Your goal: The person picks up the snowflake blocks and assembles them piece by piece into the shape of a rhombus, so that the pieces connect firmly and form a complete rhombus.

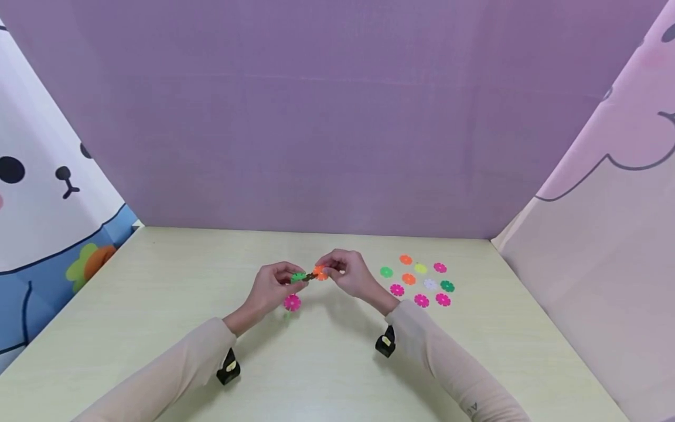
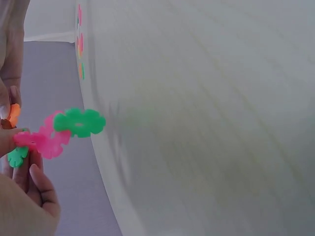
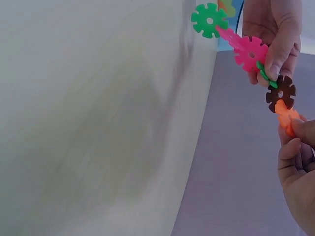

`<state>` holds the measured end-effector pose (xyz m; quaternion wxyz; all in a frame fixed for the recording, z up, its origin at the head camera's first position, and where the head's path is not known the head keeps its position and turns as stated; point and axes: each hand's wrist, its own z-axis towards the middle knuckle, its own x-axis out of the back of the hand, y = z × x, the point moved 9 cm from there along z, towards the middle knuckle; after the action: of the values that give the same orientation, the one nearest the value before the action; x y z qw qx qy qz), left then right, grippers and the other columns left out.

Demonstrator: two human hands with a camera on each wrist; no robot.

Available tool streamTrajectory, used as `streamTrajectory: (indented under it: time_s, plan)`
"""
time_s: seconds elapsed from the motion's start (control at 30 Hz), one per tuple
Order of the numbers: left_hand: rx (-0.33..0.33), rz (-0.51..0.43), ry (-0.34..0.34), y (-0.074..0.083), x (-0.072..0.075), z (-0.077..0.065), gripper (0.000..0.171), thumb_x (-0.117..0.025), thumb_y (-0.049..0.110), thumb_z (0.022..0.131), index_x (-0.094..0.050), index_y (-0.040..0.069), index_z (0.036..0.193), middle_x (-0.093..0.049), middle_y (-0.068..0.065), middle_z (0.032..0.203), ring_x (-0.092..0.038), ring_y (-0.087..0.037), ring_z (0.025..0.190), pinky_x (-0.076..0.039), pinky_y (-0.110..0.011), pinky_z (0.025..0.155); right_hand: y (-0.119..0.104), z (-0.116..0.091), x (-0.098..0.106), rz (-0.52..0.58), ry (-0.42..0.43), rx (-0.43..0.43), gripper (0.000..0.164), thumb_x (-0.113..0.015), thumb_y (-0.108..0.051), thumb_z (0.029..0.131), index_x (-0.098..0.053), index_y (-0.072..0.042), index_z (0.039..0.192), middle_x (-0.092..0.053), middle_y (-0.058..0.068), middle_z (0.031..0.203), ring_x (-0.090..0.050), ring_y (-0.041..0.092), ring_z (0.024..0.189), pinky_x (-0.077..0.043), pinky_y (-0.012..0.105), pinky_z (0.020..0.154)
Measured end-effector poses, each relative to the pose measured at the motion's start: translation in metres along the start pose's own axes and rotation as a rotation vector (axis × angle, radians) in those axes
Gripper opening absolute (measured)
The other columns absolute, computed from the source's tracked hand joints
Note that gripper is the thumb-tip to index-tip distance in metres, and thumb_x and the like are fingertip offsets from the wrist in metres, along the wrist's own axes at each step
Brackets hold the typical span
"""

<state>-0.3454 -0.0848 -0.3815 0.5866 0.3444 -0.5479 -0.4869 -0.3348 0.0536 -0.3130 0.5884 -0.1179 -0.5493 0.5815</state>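
A chain of notched plastic flower discs hangs between my hands above the table. My left hand [image 1: 270, 288] pinches a green disc [image 1: 297, 277] in the chain. The fingers of my right hand [image 1: 349, 274] pinch the orange disc [image 3: 287, 117] at the other end. Between them a brown disc [image 3: 281, 93] joins the orange one, its slots interlocked with it. Below the left hand hang a pink disc [image 3: 250, 54] and another pink piece seen edge-on. Another green disc [image 2: 81, 122] forms the free lower end, off the tabletop.
Several loose discs lie flat on the pale table [image 1: 327, 363], right of the right hand: orange [image 1: 408, 279], pink [image 1: 421, 300], yellow [image 1: 420, 268], white [image 1: 430, 284] and green [image 1: 447, 286]. A purple panel [image 1: 316, 146] stands behind; printed cloth panels flank both sides.
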Motion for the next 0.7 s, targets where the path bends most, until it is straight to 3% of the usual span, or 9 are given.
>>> streamTrajectory:
  time_s: [0.17,0.27,0.37,0.7]
  plan:
    - [0.029,0.006,-0.017,-0.003,-0.001,0.003,0.025,-0.072,0.011,0.077,-0.064,0.004,0.099,-0.069,-0.016,0.082,-0.054,-0.008,0.057,-0.041,-0.019,0.049,0.005,0.005,0.001,-0.007,-0.003,0.003,0.016,-0.055,0.01,0.084,-0.064,0.01,0.096,-0.064,0.024,0.092,-0.058,0.028,0.07,-0.045,0.017,0.058]
    - [0.045,0.004,-0.038,-0.005,-0.002,0.003,0.028,-0.072,0.012,0.078,-0.063,0.007,0.104,-0.069,-0.015,0.08,-0.053,-0.01,0.056,-0.04,-0.02,0.048,0.021,0.009,-0.001,-0.024,-0.006,0.007,0.017,-0.056,0.007,0.085,-0.066,0.004,0.097,-0.066,0.018,0.092,-0.056,0.014,0.067,-0.047,0.019,0.057]
    - [0.054,0.006,-0.051,-0.006,-0.003,0.002,0.031,-0.071,0.013,0.078,-0.063,0.007,0.107,-0.068,-0.013,0.08,-0.058,-0.012,0.062,-0.045,-0.021,0.052,0.036,0.013,-0.005,-0.038,-0.026,0.006,0.017,-0.057,0.003,0.086,-0.066,0.0,0.099,-0.067,0.012,0.093,-0.056,0.009,0.066,-0.05,0.022,0.059]
    - [0.062,0.001,-0.05,-0.015,-0.004,0.001,0.033,-0.07,0.01,0.079,-0.062,0.004,0.111,-0.067,-0.014,0.093,-0.059,-0.013,0.074,-0.049,-0.021,0.062,0.041,0.014,-0.002,-0.132,-0.075,0.015,0.024,-0.061,-0.003,0.085,-0.063,-0.006,0.109,-0.067,0.007,0.098,-0.062,0.017,0.085,-0.053,0.03,0.07]
